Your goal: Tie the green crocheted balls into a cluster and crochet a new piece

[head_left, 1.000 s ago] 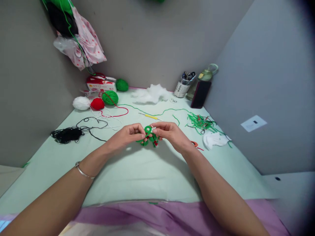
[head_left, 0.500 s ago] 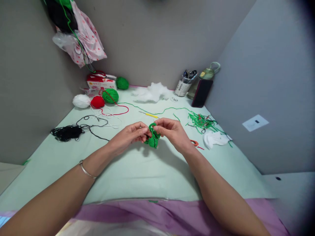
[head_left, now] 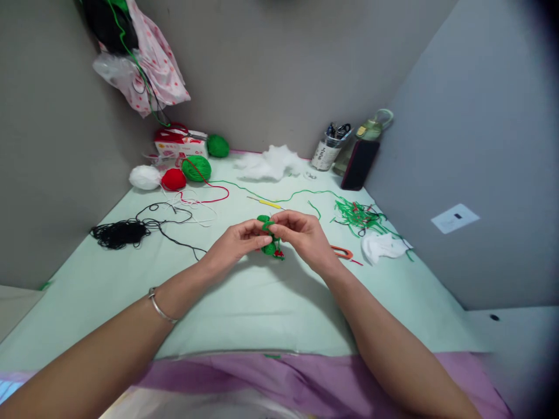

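Between my two hands is a small green crocheted piece (head_left: 268, 248) with a bit of red at its lower end. My left hand (head_left: 240, 240) pinches it from the left, thumb and fingers closed. From the right, my right hand (head_left: 301, 233) grips its upper part between thumb and fingertips; the fingers hide some of it. Just beyond my hands lies a crochet hook with a yellow handle (head_left: 271, 203). An orange-handled cutter or scissors (head_left: 342, 252) rests on the table beside my right wrist, partly covered.
At the left sit black yarn (head_left: 120, 234) and white (head_left: 145, 177), red (head_left: 173, 180) and green (head_left: 196, 168) yarn balls. White stuffing (head_left: 273, 163) lies at the back. Green yarn scraps (head_left: 358, 214), a pen cup (head_left: 326, 152) and a phone (head_left: 360, 165) are at right.
The green crocheted piece has been turned in my hands, and its red part now shows at the lower right. My left hand has shifted slightly to the right.
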Demonstrator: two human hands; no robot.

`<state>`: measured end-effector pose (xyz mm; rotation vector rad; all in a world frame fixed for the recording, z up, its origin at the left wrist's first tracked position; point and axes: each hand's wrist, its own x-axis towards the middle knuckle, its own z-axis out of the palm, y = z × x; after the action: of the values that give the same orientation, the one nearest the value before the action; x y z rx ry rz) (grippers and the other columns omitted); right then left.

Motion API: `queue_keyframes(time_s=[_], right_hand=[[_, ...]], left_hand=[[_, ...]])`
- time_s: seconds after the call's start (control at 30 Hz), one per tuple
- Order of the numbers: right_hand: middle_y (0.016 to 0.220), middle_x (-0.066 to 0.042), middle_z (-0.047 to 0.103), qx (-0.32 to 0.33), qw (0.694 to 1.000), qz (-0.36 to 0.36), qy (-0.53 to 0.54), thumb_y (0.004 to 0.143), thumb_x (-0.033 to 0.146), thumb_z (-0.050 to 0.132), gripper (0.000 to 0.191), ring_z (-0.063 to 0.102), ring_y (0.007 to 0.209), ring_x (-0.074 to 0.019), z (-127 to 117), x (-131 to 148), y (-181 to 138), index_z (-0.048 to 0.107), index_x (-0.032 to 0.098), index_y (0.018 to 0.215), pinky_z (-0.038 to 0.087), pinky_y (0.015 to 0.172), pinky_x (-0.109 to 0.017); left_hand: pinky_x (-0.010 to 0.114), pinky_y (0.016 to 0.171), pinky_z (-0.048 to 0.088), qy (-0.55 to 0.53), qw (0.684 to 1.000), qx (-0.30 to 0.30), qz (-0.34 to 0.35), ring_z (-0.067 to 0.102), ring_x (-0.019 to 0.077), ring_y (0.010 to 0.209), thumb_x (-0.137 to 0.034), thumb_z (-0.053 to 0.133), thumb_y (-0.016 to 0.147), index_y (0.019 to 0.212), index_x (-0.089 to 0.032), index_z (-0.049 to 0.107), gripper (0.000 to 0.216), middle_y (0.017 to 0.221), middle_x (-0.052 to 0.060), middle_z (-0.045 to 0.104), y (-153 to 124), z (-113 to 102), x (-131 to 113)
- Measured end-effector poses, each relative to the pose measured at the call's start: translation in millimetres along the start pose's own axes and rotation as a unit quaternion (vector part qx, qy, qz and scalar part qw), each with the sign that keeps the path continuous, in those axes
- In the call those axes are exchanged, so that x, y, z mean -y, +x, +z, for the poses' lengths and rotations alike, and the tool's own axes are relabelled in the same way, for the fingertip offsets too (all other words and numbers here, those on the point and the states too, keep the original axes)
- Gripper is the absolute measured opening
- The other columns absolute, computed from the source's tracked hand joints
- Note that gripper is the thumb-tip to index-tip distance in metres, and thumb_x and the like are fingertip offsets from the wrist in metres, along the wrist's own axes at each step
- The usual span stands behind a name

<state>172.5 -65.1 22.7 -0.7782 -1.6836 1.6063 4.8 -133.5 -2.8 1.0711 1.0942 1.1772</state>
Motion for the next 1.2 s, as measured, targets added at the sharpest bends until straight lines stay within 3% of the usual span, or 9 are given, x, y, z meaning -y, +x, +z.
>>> queue_keyframes(time_s=[0.2,0.4,0.77,1.03,1.2], right_hand=[[0.068,0.002,0.062,-0.022,0.999,0.003,0.028,0.073,0.035,0.080,0.019,0.052,0.062,-0.0110,-4.2,-5.0,3.4,0.071,0.019,0.080,0.043,0.061,-0.027],[0.067,0.002,0.061,-0.046,0.997,0.015,0.067,0.068,0.036,0.084,0.025,0.048,0.060,-0.0103,-10.8,-9.7,7.4,0.072,0.019,0.081,0.039,0.060,-0.027],[0.067,0.002,0.060,-0.087,0.992,0.010,0.088,0.063,0.036,0.087,0.026,0.049,0.060,-0.0110,-16.4,-2.3,7.7,0.071,0.019,0.076,0.038,0.058,-0.027],[0.067,0.002,0.061,-0.053,0.998,0.010,0.046,0.067,0.040,0.085,0.028,0.050,0.060,-0.0116,-15.6,-2.7,6.3,0.071,0.020,0.079,0.040,0.058,-0.027],[0.068,0.002,0.061,-0.032,0.999,-0.009,0.038,0.072,0.040,0.083,0.025,0.051,0.060,-0.0115,-16.2,-6.2,6.2,0.070,0.020,0.080,0.041,0.059,-0.027]], left_hand=[[0.029,0.076,0.040,-0.018,1.000,0.014,-0.012,0.057,0.0157,0.077,-0.039,0.074,0.083,0.082,-0.018,0.068,0.021,0.081,0.001,0.065,-1.9,-2.6,-0.2],[0.031,0.080,0.043,-0.079,0.995,0.054,-0.034,0.063,0.0171,0.083,-0.033,0.078,0.079,0.089,-0.019,0.069,0.019,0.091,0.003,0.070,-2.0,-1.7,-5.4],[0.030,0.085,0.043,-0.066,0.996,0.053,-0.014,0.061,0.0173,0.093,-0.024,0.085,0.069,0.099,-0.021,0.071,0.032,0.099,0.002,0.068,-0.8,-6.2,-5.0],[0.031,0.086,0.043,-0.070,0.992,0.091,-0.054,0.061,0.0180,0.090,-0.033,0.079,0.077,0.099,-0.021,0.071,0.026,0.100,0.004,0.068,-4.6,-1.5,-5.9],[0.032,0.089,0.047,-0.105,0.991,0.075,-0.036,0.060,0.0166,0.084,-0.043,0.068,0.088,0.083,-0.018,0.067,0.025,0.087,0.002,0.065,-4.2,2.1,-3.2]])
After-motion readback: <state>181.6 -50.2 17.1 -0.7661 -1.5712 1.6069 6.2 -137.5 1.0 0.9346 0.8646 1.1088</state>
